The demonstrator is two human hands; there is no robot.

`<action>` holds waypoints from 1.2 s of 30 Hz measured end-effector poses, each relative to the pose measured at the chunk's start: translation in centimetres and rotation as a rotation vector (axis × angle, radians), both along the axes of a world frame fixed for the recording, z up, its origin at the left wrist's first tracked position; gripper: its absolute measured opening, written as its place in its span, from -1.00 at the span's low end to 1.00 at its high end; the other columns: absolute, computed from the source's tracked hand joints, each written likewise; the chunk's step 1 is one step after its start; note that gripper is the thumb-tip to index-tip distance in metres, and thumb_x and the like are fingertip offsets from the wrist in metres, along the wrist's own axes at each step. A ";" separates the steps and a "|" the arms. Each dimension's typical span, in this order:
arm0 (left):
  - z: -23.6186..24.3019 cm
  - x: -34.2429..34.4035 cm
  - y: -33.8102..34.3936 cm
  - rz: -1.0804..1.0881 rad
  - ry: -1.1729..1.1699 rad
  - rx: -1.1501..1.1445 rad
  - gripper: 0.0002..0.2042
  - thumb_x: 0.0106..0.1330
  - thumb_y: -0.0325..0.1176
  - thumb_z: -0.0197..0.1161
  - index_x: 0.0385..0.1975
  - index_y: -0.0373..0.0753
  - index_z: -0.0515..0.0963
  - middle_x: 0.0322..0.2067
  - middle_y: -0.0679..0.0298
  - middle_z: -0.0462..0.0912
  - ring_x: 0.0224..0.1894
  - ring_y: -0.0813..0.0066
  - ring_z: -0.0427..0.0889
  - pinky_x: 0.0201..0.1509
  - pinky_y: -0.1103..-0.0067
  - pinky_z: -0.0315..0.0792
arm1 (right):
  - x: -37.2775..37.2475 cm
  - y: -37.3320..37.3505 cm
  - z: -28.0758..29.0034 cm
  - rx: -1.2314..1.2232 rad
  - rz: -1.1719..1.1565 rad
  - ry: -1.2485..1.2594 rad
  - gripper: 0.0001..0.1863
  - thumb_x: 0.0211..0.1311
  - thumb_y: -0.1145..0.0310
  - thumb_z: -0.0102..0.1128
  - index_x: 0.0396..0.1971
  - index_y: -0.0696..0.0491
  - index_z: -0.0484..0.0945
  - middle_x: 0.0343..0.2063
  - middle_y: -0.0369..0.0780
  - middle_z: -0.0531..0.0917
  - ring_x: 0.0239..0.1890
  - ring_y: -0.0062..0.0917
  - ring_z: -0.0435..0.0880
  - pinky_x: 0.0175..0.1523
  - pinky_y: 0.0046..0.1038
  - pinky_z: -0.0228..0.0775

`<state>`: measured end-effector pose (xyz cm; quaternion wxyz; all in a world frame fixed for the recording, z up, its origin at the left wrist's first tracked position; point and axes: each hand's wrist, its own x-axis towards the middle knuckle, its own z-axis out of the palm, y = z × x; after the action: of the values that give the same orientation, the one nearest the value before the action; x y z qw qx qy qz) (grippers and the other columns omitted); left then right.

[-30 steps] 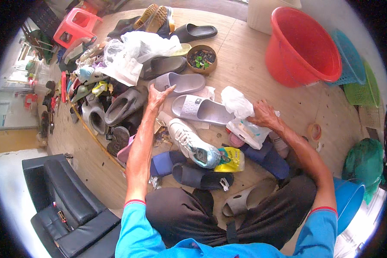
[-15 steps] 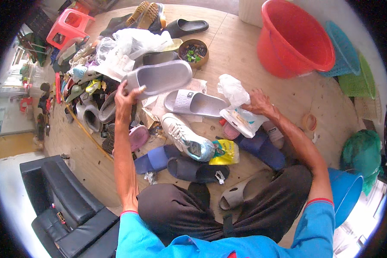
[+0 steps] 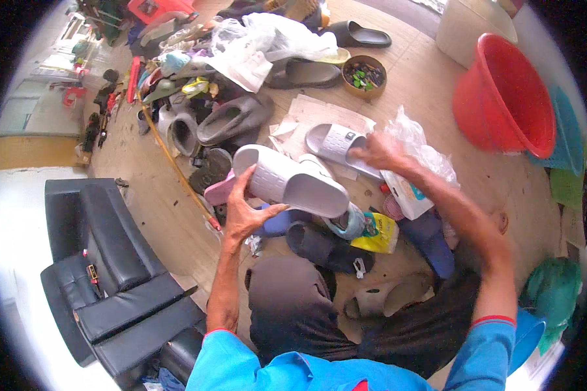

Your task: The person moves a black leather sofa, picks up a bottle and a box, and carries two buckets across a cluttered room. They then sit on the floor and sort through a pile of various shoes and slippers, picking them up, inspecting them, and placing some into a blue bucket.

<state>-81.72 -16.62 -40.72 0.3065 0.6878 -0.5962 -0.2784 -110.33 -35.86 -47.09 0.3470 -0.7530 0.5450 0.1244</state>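
Observation:
My left hand grips a light grey slide sandal by its side, thumb stretched along the edge. The sandal is raised above a white sneaker and partly hides it. Its look-alike, another grey slide sandal, lies on a flattened piece of cardboard. Over that sandal's right end is my right hand, its fingers blurred, so a hold cannot be made out. Beside the right hand lies a crumpled clear plastic bag, with a white package below it.
Dark blue slides, a black slide and a yellow packet lie near my knees. A shoe heap spreads left of a bamboo pole. A brass-coloured bowl, red tub and black sofa stand around.
My left hand has brought its sandal nearer and turned it. The right hand has left the plastic bag and reached the sandal on the cardboard. The head view has shifted.

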 end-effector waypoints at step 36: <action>4.7 6.1 8.4 0.423 0.466 0.335 -0.56 0.19 -0.14 0.42 -0.07 -0.34 0.56 -0.32 0.26 0.63 -0.53 0.59 0.53 -0.56 0.64 0.47 | 13.9 13.8 8.1 0.271 0.252 -0.926 -0.59 0.26 0.14 0.22 -0.31 0.28 0.63 -0.54 -0.11 0.65 -0.43 -0.52 0.58 -0.26 -0.36 0.44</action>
<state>-75.65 -8.18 -36.07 0.3682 0.7547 -0.3006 -0.4522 -96.44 -22.03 -39.04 0.6297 -0.7374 0.2173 -0.1122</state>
